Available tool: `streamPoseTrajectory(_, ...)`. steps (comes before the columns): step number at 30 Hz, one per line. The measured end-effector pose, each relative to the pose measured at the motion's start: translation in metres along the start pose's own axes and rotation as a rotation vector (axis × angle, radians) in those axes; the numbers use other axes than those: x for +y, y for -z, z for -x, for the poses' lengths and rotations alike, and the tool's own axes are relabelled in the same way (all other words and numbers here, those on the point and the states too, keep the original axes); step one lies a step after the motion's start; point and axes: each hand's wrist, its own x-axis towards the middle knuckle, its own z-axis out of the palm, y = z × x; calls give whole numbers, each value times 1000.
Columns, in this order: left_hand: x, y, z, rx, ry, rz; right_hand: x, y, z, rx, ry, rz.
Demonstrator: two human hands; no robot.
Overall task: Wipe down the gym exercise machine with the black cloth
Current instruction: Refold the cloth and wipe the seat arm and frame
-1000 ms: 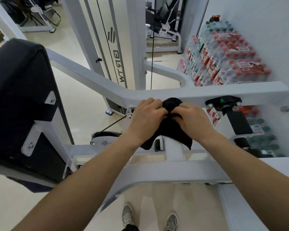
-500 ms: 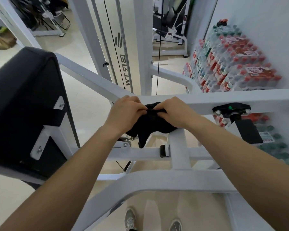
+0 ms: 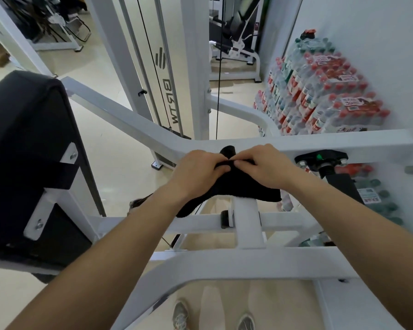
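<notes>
The left hand and right hand are pinching the cloth atop the post. It is looking soft and light; its bunched top is offering the surest hold.

Open gaps lie between the white frame bars; black pad blocks left, bottle packs right.

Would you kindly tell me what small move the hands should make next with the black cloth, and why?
Probably draw the black cloth toward the body along the short white bar. Both the left hand and the right hand grip it bunched at the bar's far end, its lower edge drapes over the bar, and the stretch nearer the body lies uncovered.
</notes>
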Motion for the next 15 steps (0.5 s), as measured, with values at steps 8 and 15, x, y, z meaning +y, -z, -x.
streamPoseTrajectory(8,-46,29,26,12,67,9,-49,-24,-20,-4,45,44)
streamPoseTrajectory(15,-18,7,11,-52,68,-29,-23,-22,-6,71,24,89)
